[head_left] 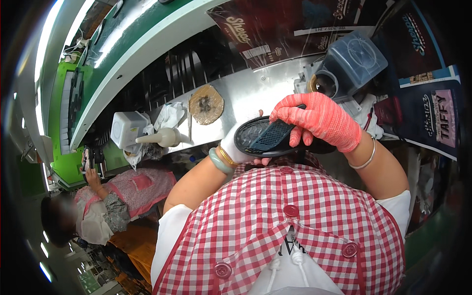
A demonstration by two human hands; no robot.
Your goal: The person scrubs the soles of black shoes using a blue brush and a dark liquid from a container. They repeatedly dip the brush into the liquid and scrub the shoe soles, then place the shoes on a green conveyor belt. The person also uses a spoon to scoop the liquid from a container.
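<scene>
In front of my chest, my left hand (232, 148), in a white glove, grips a black shoe sole (242, 136) from its left end and underneath. A dark blue textured strip (273, 135) with a grid of small holes lies slantwise over the sole's hollow inner side. My right hand (322, 120), in a coral knitted glove, pinches the strip's upper right end between thumb and fingers. A small dark tip shows above those fingers. The sole's right end is partly hidden beneath the right hand.
On the metal bench stand a squeeze bottle (166, 137), a white plastic container (129, 129), crumpled white cloth (170, 115) and a round brown disc (206, 104). A clear bluish container (358, 56) is at back right. A co-worker (118, 201) is at left, beside a green line (135, 29).
</scene>
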